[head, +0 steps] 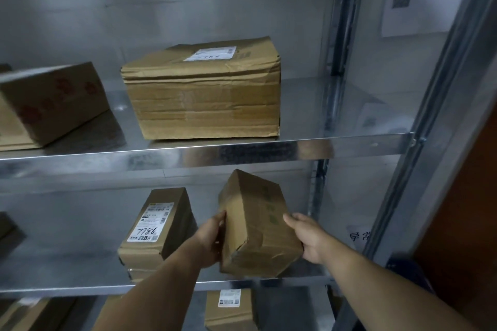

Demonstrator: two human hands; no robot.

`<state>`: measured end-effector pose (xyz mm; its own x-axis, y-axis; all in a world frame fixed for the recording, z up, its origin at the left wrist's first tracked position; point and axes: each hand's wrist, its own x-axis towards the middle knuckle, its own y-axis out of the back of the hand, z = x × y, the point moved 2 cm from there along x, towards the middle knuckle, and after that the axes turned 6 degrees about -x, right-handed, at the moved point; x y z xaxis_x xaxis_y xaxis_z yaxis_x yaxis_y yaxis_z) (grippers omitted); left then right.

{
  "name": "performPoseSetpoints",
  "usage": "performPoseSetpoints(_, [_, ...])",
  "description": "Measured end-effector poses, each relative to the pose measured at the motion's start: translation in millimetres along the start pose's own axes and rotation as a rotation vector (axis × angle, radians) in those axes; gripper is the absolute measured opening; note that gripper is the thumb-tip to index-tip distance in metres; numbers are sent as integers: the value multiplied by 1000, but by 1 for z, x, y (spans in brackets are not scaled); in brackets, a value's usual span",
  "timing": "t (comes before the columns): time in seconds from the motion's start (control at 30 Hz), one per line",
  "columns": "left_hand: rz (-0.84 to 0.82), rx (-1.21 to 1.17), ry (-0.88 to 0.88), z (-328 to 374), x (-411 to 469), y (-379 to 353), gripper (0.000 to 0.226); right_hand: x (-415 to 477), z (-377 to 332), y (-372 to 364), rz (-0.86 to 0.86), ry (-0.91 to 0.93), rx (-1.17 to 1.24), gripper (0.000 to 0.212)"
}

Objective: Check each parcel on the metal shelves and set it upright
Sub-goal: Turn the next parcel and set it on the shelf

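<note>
A small, creased cardboard parcel (255, 226) is tilted over the right part of the middle metal shelf (67, 289). My left hand (211, 242) grips its left side and my right hand (306, 236) grips its right side. To its left stands a labelled parcel (157, 226) marked 7786, upright on the same shelf. On the upper shelf (322, 142) a large crumpled box (204, 91) lies flat with its label on top.
Another carton (51, 105) with red print sits tilted at the upper shelf's left end. A labelled parcel (231, 309) stands on the shelf below. A steel upright post (441, 105) frames the right side, with papers on the wall behind it.
</note>
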<state>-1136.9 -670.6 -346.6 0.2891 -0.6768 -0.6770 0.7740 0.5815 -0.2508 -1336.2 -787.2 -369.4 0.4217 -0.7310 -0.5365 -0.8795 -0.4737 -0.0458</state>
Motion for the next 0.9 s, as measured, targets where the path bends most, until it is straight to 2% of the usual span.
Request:
performPoseSetpoints(0.1, [-18,-24,-54,7,-4,-6,42,0,0,-1,23,62,-38,33])
performPoseSetpoints(0.23, [-31,67,-103,12,-5,-9,36,8,-4,-10,98,138,-297,29])
performPoseSetpoints(0.27, [-32,87,-110,13,-4,-9,35,12,-4,-12,80,125,-295,32])
performPoseSetpoints(0.4, [-28,174,-140,19,-2,-7,37,8,-18,-21,36,22,-353,68])
performPoseSetpoints(0.53, [18,268,-183,22,-1,-6,31,13,-26,-25,-79,23,-268,70])
performPoseSetpoints(0.67, [43,330,-193,23,2,-9,29,25,-25,-26,-83,61,-334,98])
performPoseSetpoints(0.8, [80,398,-182,19,8,-15,30,32,-17,-27,-56,51,-384,87])
performPoseSetpoints(0.9, [125,436,-192,15,12,-17,21,33,-8,-29,-43,43,-390,83])
